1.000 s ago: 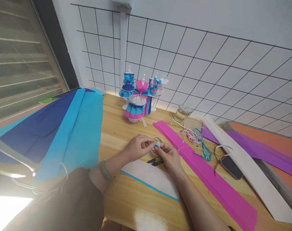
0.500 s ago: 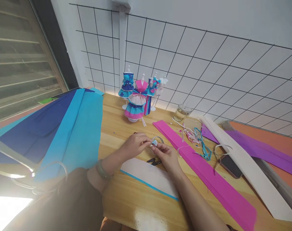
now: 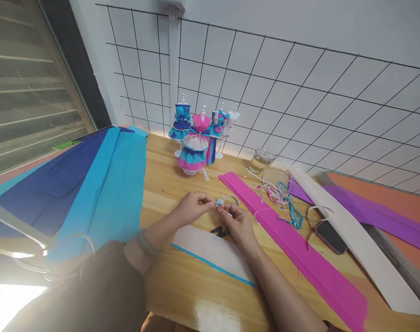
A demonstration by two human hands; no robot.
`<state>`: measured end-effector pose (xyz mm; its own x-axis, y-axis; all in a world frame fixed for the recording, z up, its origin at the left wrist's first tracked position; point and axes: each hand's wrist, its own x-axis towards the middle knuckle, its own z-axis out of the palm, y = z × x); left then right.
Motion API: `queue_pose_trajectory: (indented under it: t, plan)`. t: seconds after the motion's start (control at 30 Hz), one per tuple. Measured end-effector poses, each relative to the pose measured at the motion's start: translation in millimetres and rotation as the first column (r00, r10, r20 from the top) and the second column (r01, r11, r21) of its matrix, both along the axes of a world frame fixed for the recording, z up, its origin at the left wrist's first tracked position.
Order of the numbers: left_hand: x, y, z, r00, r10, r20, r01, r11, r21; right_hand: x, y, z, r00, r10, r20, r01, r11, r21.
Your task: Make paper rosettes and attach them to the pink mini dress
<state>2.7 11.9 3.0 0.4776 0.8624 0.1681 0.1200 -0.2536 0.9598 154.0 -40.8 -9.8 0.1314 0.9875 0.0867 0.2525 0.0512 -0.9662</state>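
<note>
I see the left hand (image 3: 193,208) and right hand (image 3: 240,227) pinching a small light-blue piece (image 3: 219,202) over the table's (image 3: 175,295) middle. Toward the near edge lie black scissors (image 3: 220,231) and a blue-edged white strip (image 3: 212,254); miniature dressed mannequins (image 3: 193,155) stand near the far edge.

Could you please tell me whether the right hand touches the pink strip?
No, table shows between the pink strip and the right hand, which pinches a blue piece.

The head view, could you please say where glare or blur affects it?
Head view, lower left: white glare, with haze over the dark sleeve; head view, near edge: a bright reflection on the tabletop; head view, centre: the pale-blue piece looks indistinct.
</note>
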Motion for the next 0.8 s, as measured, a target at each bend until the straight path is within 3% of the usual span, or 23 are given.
queue_pose_trajectory:
  t: [0.17,0.33,0.53,0.8]
  plan:
    - [3.8,2.1,-8.3,0.982,-0.019,0.188,0.076,0.952,-0.298,2.7,1.7,-2.5,0.999,0.026,0.03,-0.028,0.999,0.047]
    - [3.1,0.4,-9.6,0.938,-0.021,0.346,0.194,0.858,-0.475,2.6,2.2,-3.0,0.998,0.066,-0.009,-0.066,0.996,0.063]
    - [2.4,-0.7,-10.1,0.911,-0.042,0.411,0.272,0.81,-0.52,-0.4,1.6,-1.2,0.997,0.054,-0.055,-0.051,0.997,0.058]
    - [2.5,-0.8,-8.6,0.925,-0.068,0.373,0.266,0.817,-0.511,-0.4,1.9,-0.7,0.997,0.052,-0.057,-0.049,0.997,0.055]
